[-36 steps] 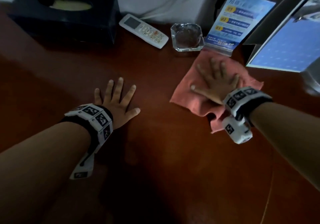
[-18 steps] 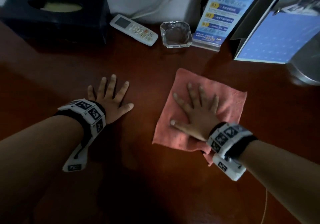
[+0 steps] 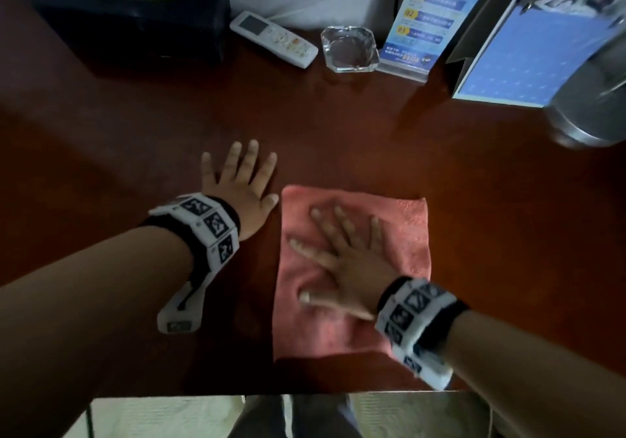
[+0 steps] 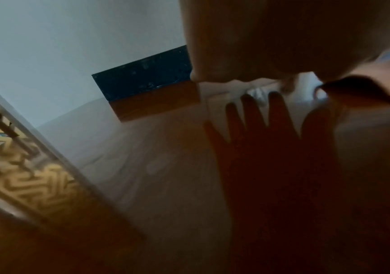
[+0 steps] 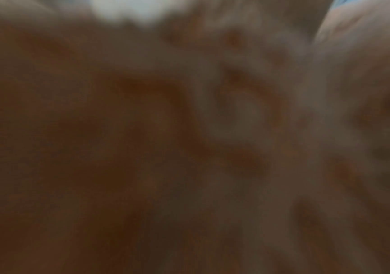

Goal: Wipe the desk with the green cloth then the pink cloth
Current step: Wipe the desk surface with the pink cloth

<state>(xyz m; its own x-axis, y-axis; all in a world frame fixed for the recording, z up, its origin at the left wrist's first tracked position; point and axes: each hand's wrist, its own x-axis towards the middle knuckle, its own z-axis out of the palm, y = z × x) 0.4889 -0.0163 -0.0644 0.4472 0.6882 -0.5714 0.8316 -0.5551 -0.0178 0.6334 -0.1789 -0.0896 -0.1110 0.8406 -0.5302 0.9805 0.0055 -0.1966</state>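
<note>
The pink cloth (image 3: 399, 227) lies spread flat on the dark wooden desk (image 3: 338, 132), close to its near edge. My right hand (image 3: 342, 254) presses down on the cloth's middle, palm flat and fingers spread straight. Just left of the cloth, my left hand (image 3: 240, 180) rests flat on the bare desk with fingers spread, its thumb near the cloth's far left corner. From the left wrist view the left hand (image 4: 271, 133) lies dark and flat on the desk. The right wrist view is a brown blur. No green cloth is in view.
Along the back stand a black tissue box (image 3: 135, 14), a white remote (image 3: 274, 39), a glass ashtray (image 3: 350, 49), a blue sign stand (image 3: 430, 20) and a slanted blue board (image 3: 528, 51). A metal pot (image 3: 589, 109) sits at right. The desk's near edge (image 3: 305, 394) runs below the cloth.
My right hand has slid the pink cloth from the back of the desk, by the sign stand, toward me and leftward. The left hand has stayed flat on the desk.
</note>
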